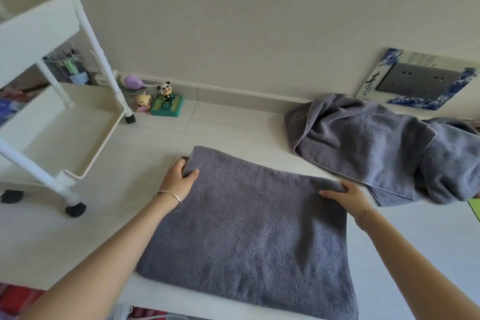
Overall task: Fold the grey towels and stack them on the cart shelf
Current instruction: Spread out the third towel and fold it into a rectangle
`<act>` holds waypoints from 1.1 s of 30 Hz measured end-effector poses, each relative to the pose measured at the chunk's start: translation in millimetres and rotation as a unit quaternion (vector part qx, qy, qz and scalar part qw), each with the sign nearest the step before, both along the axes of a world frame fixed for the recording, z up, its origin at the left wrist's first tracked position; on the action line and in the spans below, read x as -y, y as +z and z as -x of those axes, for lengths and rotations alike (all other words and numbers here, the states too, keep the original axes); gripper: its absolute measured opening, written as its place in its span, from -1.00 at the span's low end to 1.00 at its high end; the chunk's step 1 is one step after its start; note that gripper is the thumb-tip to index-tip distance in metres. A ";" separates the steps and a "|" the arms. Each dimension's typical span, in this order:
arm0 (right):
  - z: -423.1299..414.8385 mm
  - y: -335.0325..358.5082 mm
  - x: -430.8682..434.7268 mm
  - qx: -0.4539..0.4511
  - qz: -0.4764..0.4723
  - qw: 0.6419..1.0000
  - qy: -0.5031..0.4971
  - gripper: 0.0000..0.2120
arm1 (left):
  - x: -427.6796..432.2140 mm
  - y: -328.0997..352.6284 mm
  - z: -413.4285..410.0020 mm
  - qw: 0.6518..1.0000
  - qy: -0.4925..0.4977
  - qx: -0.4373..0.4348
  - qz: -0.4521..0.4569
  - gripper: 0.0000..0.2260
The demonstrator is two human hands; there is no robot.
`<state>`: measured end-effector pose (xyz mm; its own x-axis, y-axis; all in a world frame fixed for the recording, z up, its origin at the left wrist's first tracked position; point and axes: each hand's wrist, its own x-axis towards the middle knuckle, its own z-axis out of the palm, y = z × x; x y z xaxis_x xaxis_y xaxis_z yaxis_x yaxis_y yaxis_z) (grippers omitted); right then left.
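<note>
While the flat, soft grey towel (249, 228) lies spread on the pale wood-look surface (130, 189) in the middle of the frame, both hands hold its far edge. The left hand (181, 176) pinches the far left corner, and a thin silver bracelet (168, 195) sits on that wrist. The right hand (348, 196) grips the far right corner. A crumpled heap of grey towels (376, 148) lies at the right. The tall white plastic cart (102, 60) stands at the left, its cream shelf (65, 132) near the left hand. A little panda toy (166, 91) stands by the wall.
</note>
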<state>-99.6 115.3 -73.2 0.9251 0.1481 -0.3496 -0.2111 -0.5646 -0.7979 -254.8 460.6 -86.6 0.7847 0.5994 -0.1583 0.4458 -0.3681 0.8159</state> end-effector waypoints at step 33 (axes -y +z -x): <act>109.5 -14.8 33.2 -0.036 0.092 0.995 0.018 -0.65 | -4.2 -17.8 126.8 0.980 -0.044 -0.173 0.091 -0.71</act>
